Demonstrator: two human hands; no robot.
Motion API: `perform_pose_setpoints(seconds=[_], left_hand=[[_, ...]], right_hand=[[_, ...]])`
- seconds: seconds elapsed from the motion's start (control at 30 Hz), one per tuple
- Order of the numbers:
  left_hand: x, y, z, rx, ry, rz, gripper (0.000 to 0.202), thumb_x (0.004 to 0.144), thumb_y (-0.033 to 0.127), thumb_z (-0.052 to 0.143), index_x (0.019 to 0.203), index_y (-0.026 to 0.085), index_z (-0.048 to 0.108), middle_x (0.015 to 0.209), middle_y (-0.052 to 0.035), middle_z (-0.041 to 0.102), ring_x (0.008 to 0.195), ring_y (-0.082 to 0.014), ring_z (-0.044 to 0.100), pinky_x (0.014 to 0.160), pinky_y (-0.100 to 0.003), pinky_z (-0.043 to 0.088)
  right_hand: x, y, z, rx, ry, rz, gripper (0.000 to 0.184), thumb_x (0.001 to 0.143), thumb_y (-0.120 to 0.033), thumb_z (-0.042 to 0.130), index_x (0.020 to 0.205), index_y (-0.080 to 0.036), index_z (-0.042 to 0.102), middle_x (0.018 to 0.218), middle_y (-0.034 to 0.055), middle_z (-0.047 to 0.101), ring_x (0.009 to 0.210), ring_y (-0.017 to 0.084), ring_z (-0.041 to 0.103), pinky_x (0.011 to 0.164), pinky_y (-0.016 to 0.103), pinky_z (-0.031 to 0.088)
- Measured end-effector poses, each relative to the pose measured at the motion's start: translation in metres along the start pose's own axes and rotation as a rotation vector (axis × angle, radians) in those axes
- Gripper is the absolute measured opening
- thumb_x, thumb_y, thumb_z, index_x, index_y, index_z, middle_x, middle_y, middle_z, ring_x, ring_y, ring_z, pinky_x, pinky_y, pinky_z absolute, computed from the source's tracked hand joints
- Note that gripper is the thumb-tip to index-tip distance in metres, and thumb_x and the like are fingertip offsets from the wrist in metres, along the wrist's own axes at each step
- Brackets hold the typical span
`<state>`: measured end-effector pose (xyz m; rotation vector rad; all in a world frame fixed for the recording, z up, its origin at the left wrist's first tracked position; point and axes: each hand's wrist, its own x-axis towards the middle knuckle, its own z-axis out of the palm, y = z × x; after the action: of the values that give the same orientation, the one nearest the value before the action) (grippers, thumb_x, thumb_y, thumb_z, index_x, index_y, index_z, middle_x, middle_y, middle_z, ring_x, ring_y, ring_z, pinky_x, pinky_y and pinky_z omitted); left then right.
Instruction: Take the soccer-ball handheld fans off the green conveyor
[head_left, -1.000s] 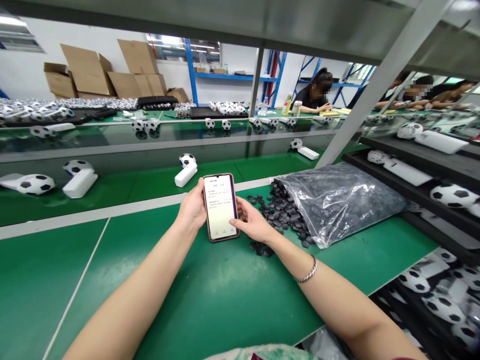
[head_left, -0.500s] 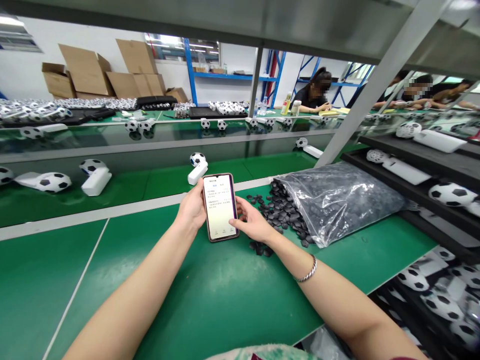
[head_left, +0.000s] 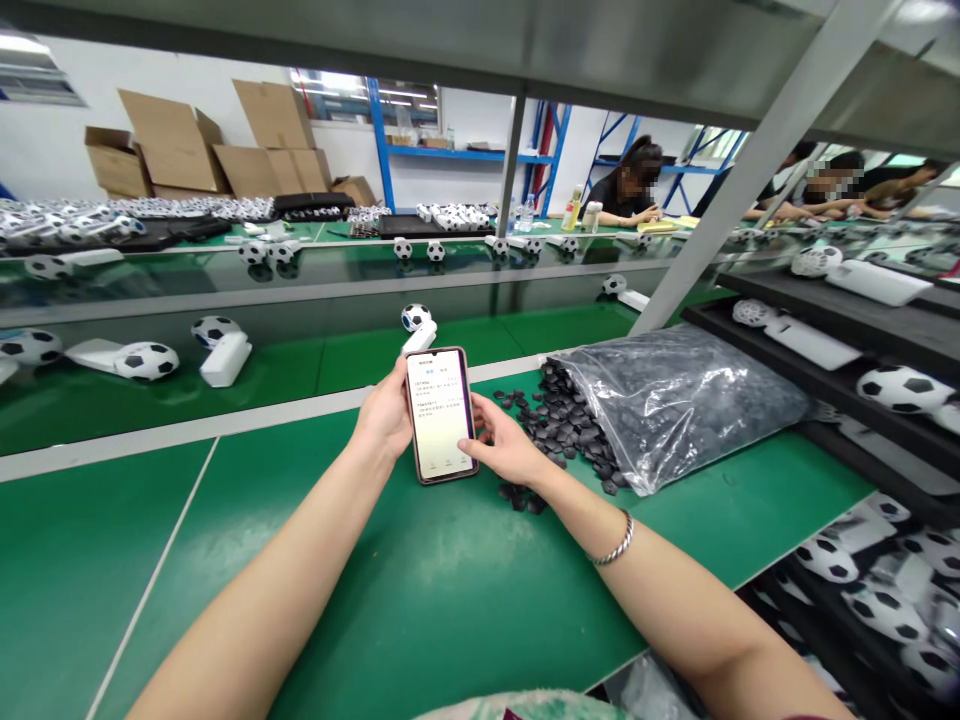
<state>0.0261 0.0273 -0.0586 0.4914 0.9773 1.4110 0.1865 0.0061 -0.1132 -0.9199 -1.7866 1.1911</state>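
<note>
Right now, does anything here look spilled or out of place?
Yes: small black pieces lie loose on the green table at the mouth of the plastic bag, some by the right hand. They look spilled, or poured out.

Below the grip (head_left: 386, 412) spreads a green workbench (head_left: 465, 590). Well beyond it, a white wall (head_left: 349, 150) has a window (head_left: 337, 96); blue steel shelving (head_left: 472, 153) stands ahead. Cardboard boxes (head_left: 180, 150) sit far left. A grey metal overhead shelf (head_left: 450, 45) spans above, with a slanting post (head_left: 742, 190) rightward.
</note>
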Motion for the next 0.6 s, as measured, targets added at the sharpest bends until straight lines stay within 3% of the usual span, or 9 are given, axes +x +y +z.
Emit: perform_pose_setpoints(seconds=[0.6], left_hand=[[0.0012,0.0034,-0.0036,-0.018,0.027,0.035,0.026,0.088,0.029,0.045,0.086,0.010,0.062,0.083,-0.0101,0.068,0.072,-0.0187,0.065,0.071,-0.032,0.051]], right_hand=[[-0.0007,0.0021,0.0043,-0.015,-0.061,0.004,0.074,0.072,-0.020,0.062,0.135,-0.020,0.023,0.114,0.0098,0.054,0.096,0.021,0.055,0.071,0.033,0.049]])
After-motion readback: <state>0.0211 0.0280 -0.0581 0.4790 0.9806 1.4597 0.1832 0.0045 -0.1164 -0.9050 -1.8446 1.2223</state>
